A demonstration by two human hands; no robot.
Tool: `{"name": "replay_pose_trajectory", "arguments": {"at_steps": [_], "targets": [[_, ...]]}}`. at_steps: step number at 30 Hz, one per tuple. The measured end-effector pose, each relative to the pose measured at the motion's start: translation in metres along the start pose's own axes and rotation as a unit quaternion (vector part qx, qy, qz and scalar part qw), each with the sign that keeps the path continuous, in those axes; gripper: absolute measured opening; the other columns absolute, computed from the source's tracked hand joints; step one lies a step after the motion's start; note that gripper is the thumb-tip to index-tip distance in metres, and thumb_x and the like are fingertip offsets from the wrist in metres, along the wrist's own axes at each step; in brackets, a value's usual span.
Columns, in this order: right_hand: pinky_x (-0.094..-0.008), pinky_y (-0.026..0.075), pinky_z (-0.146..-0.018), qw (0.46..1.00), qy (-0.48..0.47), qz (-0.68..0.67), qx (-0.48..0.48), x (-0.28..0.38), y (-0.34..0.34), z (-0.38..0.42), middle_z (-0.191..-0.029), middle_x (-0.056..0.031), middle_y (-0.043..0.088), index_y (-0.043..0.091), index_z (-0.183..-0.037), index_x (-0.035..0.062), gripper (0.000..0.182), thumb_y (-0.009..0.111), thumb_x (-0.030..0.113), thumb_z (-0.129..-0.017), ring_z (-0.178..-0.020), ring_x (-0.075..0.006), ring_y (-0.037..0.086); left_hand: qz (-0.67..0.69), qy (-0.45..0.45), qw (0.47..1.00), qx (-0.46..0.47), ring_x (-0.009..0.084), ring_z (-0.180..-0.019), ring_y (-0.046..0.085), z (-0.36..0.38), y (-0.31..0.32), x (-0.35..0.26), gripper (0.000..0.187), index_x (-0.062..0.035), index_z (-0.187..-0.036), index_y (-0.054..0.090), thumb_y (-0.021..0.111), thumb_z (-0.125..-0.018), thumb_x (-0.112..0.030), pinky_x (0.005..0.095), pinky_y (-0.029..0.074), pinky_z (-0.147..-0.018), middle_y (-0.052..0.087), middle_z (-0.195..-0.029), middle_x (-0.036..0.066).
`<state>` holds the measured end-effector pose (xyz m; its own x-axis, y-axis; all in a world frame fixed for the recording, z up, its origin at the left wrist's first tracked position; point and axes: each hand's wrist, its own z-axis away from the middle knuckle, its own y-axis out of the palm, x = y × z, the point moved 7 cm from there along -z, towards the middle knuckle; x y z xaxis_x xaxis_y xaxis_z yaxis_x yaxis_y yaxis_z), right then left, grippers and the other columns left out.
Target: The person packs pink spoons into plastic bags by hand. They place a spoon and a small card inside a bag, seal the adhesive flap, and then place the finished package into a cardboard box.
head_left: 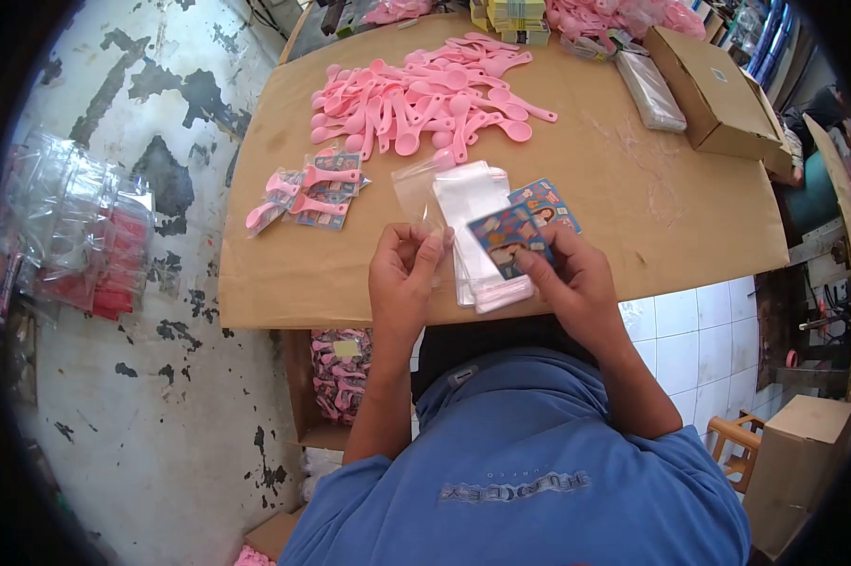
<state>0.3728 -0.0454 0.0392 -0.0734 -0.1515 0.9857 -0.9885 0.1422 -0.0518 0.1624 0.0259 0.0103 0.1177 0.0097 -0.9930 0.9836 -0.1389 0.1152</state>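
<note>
My left hand (408, 261) pinches a clear plastic bag (414, 191), which stands up from the fingers to the left of a stack of clear bags (470, 198) on the table. Between the thumb and fingers of my right hand (569, 274) is a blue printed card (507, 238), held over the right side of that stack. More printed cards (559, 203) lie just behind it. Further left rest several filled packets (329, 189), each with a pink scoop and a card inside. Behind my hands spreads a big pile of loose pink scoops (425, 99).
An open cardboard box (718, 99) and a wrapped white pack (650, 90) stand at the back right of the brown-covered table (284, 269). Yellow stacks (515, 17) sit at the far edge. Below the table is a box of packed scoops (341, 382).
</note>
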Motion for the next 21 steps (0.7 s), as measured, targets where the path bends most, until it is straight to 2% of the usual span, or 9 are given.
{"name": "replay_pose_trajectory", "arguments": {"at_steps": [3,5,6,9,10,13,14,17,21], "targets": [[-0.0256,0.041,-0.058,0.995,0.068,-0.072,0.001,0.004,-0.004,-0.005,-0.077,0.0016,0.060,0.066,-0.107,0.0011,0.015,0.066,0.016,-0.104,-0.066,-0.0032,0.051,-0.004,0.073,0.997,-0.014,0.0171,-0.105,0.069,-0.006,0.000,-0.002,0.012,-0.0031,-0.112,0.053,0.061,-0.107,-0.011,0.0305,0.056,-0.091,0.073,-0.112,0.016],[-0.0265,0.042,-0.058,0.993,0.093,-0.049,0.051,0.002,0.005,-0.008,-0.077,0.0009,0.060,0.066,-0.108,0.0016,0.016,0.065,0.017,-0.105,-0.067,-0.0038,0.053,0.008,0.114,0.993,-0.033,0.0183,-0.107,0.070,-0.007,0.001,-0.006,0.015,-0.0035,-0.117,0.051,0.059,-0.107,-0.011,0.0310,0.056,-0.091,0.074,-0.112,0.018],[-0.0269,0.042,-0.059,0.991,0.106,-0.037,0.077,-0.001,0.008,-0.008,-0.076,0.0006,0.060,0.066,-0.108,0.0018,0.016,0.065,0.018,-0.105,-0.068,-0.0040,0.054,0.026,0.100,0.994,-0.036,0.0193,-0.107,0.070,-0.008,0.001,-0.003,0.017,-0.0038,-0.120,0.049,0.059,-0.108,-0.011,0.0311,0.057,-0.092,0.073,-0.112,0.018],[-0.0281,0.044,-0.058,0.980,-0.033,0.141,0.138,-0.007,0.020,-0.013,-0.075,-0.0002,0.060,0.065,-0.108,0.0019,0.015,0.065,0.016,-0.104,-0.065,-0.0055,0.055,0.083,0.053,0.994,-0.052,0.0219,-0.107,0.071,-0.005,-0.003,0.002,0.024,-0.0042,-0.127,0.046,0.058,-0.108,-0.011,0.0314,0.058,-0.092,0.073,-0.113,0.019],[-0.0287,0.045,-0.057,0.981,-0.029,0.143,0.130,-0.006,0.019,-0.013,-0.075,-0.0009,0.060,0.066,-0.109,0.0017,0.014,0.066,0.014,-0.103,-0.066,-0.0059,0.056,0.108,0.040,0.992,-0.058,0.0226,-0.107,0.072,-0.005,-0.002,0.000,0.027,-0.0042,-0.130,0.045,0.059,-0.107,-0.010,0.0315,0.059,-0.092,0.073,-0.113,0.018],[-0.0274,0.045,-0.056,0.998,0.049,0.005,0.039,-0.001,0.003,-0.008,-0.075,-0.0006,0.061,0.066,-0.110,0.0010,0.016,0.067,0.014,-0.102,-0.068,-0.0050,0.056,0.229,-0.023,0.971,-0.069,0.0242,-0.103,0.073,-0.009,0.000,-0.003,0.032,-0.0047,-0.133,0.048,0.063,-0.105,-0.009,0.0311,0.061,-0.091,0.073,-0.112,0.016],[-0.0237,0.043,-0.057,0.998,0.051,-0.041,0.008,-0.005,-0.007,-0.007,-0.078,0.0009,0.062,0.067,-0.113,0.0013,0.018,0.068,0.015,-0.102,-0.071,-0.0036,0.055,0.277,-0.048,0.957,-0.072,0.0247,-0.101,0.074,-0.008,0.001,-0.003,0.033,-0.0050,-0.133,0.050,0.065,-0.104,-0.008,0.0309,0.062,-0.090,0.074,-0.112,0.014],[-0.0206,0.042,-0.057,0.997,0.043,-0.050,-0.038,0.000,-0.032,-0.011,-0.083,0.0024,0.063,0.067,-0.114,0.0014,0.019,0.068,0.016,-0.102,-0.069,-0.0025,0.053,0.306,-0.066,0.949,-0.038,0.0241,-0.103,0.074,-0.011,0.000,0.003,0.029,-0.0061,-0.128,0.058,0.069,-0.101,-0.007,0.0330,0.063,-0.091,0.074,-0.114,0.012],[-0.0214,0.045,-0.060,0.998,0.052,0.020,0.037,0.001,-0.032,-0.014,-0.087,0.0018,0.064,0.067,-0.116,0.0014,0.022,0.070,0.017,-0.102,-0.070,-0.0018,0.053,0.311,-0.042,0.949,-0.043,0.0276,-0.105,0.074,-0.012,0.012,-0.006,0.021,-0.0041,-0.117,0.063,0.072,-0.098,-0.004,0.0360,0.064,-0.091,0.074,-0.112,0.017]]}}
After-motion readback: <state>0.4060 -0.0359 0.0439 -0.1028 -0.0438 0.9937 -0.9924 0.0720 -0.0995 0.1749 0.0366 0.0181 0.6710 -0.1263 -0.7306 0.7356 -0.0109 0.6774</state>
